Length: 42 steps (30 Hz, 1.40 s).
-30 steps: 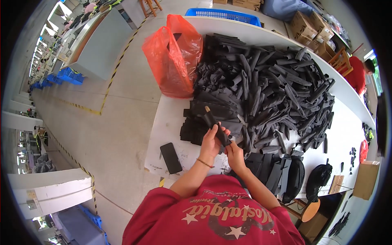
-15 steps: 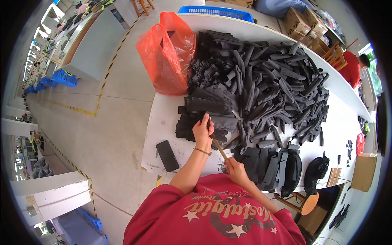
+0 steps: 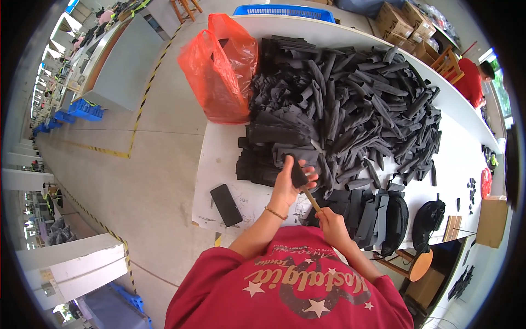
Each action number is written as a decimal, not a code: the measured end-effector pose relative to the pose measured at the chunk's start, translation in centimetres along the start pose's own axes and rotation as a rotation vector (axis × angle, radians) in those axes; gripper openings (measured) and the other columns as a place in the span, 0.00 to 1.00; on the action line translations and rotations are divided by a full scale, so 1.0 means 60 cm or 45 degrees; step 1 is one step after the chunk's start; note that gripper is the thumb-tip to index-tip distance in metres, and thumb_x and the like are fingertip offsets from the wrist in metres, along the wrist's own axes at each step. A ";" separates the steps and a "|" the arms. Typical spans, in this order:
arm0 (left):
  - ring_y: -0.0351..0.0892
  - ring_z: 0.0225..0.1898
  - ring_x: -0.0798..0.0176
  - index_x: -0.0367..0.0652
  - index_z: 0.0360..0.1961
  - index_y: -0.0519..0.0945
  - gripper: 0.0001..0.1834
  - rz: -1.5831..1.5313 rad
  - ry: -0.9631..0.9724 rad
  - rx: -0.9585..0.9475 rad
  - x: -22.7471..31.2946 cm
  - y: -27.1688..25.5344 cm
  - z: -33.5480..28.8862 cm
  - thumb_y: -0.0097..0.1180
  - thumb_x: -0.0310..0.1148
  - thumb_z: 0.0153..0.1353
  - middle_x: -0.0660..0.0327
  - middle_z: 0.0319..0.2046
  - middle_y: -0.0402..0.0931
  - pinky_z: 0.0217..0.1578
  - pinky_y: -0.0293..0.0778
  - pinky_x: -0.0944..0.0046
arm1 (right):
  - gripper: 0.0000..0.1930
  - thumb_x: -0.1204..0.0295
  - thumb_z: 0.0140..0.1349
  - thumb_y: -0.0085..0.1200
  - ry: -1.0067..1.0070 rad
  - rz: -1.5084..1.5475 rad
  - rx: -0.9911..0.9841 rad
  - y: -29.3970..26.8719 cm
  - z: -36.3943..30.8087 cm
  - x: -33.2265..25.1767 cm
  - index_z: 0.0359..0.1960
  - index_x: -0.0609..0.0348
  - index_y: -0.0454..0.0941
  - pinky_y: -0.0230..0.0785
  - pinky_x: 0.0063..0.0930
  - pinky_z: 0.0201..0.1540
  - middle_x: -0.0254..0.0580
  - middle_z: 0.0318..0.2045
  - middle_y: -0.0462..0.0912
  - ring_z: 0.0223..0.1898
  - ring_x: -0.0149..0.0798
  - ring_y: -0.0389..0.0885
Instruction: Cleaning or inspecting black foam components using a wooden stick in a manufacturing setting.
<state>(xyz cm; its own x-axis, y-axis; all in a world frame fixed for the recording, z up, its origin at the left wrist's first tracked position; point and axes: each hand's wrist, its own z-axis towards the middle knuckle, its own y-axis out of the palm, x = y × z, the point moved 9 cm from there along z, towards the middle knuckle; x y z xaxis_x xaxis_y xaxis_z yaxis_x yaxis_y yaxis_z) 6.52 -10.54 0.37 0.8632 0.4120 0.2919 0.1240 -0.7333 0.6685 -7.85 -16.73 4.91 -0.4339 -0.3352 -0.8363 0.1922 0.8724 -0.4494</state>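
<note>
A small black fabric piece [image 3: 298, 175] lies against the palm of my left hand [image 3: 286, 185], pinned by the thumb while the other fingers stick out to the right. One end of a thin tan stick [image 3: 311, 199] meets this piece; whether it goes inside cannot be made out. My right hand [image 3: 332, 225] is closed round the stick's near end, close to my body. Beyond my left hand lie layered stacks of flat black fabric pieces [image 3: 268, 136]. A large heap of black fabric tubes [image 3: 378, 104] spreads to the right.
A red plastic bag [image 3: 219, 82] stands at the table's far left corner. The phone [image 3: 226, 205] lies near the left edge. To the right are black strips [image 3: 361, 216] and rounded black bundles [image 3: 427, 222]. Behind the table's raised back edge sits a person in red [image 3: 469, 82].
My left hand has turned and moved slightly right, its fingers now more spread, bringing the black piece into sight. My right hand has shifted a little right with the stick.
</note>
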 end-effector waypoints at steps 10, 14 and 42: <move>0.48 0.07 0.76 0.48 0.22 0.70 0.17 -0.305 0.270 0.084 0.061 -0.125 0.105 0.49 0.44 0.67 0.73 0.09 0.55 0.09 0.45 0.72 | 0.07 0.70 0.64 0.51 -0.016 -0.262 -0.192 -0.027 -0.131 0.010 0.34 0.61 0.72 0.70 0.47 0.27 0.62 0.21 0.75 0.29 0.61 0.78; 0.47 0.08 0.75 0.50 0.20 0.68 0.19 -0.230 0.487 0.043 0.140 -0.113 0.095 0.47 0.45 0.68 0.72 0.09 0.54 0.10 0.45 0.71 | 0.08 0.68 0.63 0.53 0.040 -0.139 -0.295 -0.052 -0.156 -0.007 0.35 0.60 0.74 0.70 0.39 0.23 0.53 0.18 0.76 0.22 0.50 0.82; 0.75 0.33 0.50 0.44 0.32 0.76 0.05 2.012 1.419 -0.364 0.031 0.072 0.018 0.59 0.28 0.54 0.57 0.30 0.72 0.34 0.72 0.54 | 0.20 0.61 0.64 0.54 0.048 -0.305 1.133 -0.380 0.171 0.047 0.51 0.61 0.68 0.68 0.33 0.34 0.45 0.24 0.77 0.28 0.41 0.78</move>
<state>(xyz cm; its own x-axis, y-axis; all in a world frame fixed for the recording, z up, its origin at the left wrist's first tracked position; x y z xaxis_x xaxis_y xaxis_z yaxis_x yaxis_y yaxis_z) 9.19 -13.50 3.07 -0.5576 -0.2338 0.7965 -0.4932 -0.6785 -0.5444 -4.45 -41.21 9.56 -0.5747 -0.4461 -0.6860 0.6928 0.1810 -0.6981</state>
